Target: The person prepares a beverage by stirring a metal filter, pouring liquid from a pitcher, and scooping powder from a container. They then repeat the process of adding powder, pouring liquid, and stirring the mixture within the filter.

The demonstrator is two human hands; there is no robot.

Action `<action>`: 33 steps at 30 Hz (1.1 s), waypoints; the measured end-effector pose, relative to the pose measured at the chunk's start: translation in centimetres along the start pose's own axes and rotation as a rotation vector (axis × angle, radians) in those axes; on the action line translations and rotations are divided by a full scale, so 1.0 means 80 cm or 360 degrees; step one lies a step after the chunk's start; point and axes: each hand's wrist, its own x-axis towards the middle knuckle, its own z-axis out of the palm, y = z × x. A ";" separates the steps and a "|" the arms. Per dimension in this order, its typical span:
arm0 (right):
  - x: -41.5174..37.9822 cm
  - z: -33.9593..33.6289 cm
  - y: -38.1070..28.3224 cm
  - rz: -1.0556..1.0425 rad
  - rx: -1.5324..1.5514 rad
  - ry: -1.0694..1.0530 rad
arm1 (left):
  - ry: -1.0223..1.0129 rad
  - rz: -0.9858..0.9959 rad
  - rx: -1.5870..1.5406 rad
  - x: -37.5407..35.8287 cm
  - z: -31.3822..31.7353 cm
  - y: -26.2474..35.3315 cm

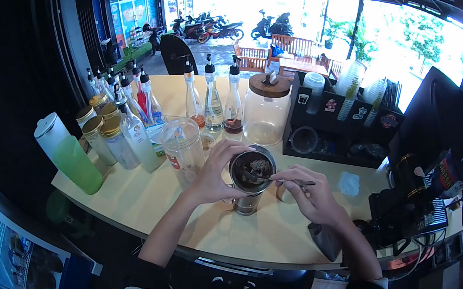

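Spreading the left hand (216, 173) around a cup (238, 178) near the front edge of the tabletop (132, 207), pinching a spoon (308, 183) in the right hand (314, 200). Perhaps risking spilling dark granules (258, 165) by lifting the spoon briskly, or tipping the cup by levering its rim. Losing the spoon's tip among granules, leaving the cup's base unclear.

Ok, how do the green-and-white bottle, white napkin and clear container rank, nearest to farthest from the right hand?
1. White napkin, right of the right hand.
2. Clear container, left of the left hand.
3. Green-and-white bottle, far left.
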 end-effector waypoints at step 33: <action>0.079 -0.030 -0.012 -0.0096 -0.0242 -0.0454 | -0.0404 0.0142 0.0253 0.023 -0.014 0.001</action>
